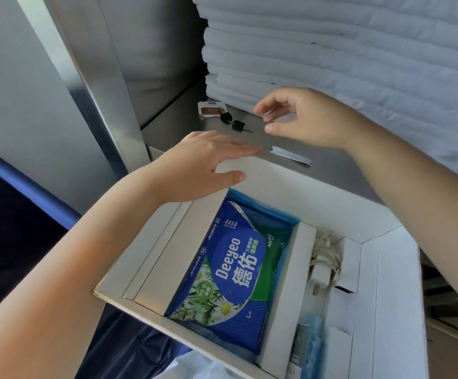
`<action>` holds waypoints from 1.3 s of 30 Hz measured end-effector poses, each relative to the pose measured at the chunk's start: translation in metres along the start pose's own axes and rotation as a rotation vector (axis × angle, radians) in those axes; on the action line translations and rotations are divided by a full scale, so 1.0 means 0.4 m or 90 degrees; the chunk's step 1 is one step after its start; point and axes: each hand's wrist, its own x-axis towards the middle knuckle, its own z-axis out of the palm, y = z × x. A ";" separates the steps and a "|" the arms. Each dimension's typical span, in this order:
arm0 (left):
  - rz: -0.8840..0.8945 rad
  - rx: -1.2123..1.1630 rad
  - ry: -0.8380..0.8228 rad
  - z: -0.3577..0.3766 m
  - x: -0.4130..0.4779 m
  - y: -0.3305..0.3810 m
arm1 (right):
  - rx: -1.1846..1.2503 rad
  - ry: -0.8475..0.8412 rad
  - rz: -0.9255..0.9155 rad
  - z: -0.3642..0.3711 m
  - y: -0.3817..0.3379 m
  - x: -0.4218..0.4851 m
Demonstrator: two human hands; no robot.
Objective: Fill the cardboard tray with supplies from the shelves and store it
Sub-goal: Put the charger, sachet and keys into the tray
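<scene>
While the fingers (236,150) of the left hand (203,165) lie straight and released, flat over the far rim of the cardboard tray (277,176), those of the right hand (304,119) hang loosely curled above the metal shelf (345,170), and I cannot tell whether they pinch anything. The tray is white folded card with inner dividers, standing at the shelf's front edge. Its wide middle compartment holds a blue and green wet-wipe pack (238,274) lying flat, and the narrow compartment to the right holds a white charger (322,274) with a coiled cable. Beyond it lie a slim white sachet (290,155), black keys (233,121) and a brown sachet (211,108), before stacked white towels (331,50).
</scene>
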 end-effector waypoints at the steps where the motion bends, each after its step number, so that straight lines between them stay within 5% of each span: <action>1: -0.002 -0.003 0.002 0.000 0.000 0.000 | -0.006 -0.002 0.006 0.009 0.010 0.030; 19: -0.024 -0.012 0.002 -0.009 0.002 0.011 | -0.252 -0.105 -0.042 0.183 0.076 0.340; 39: -0.030 0.001 -0.020 -0.016 0.007 0.017 | -0.152 -0.054 -0.013 0.145 0.137 0.291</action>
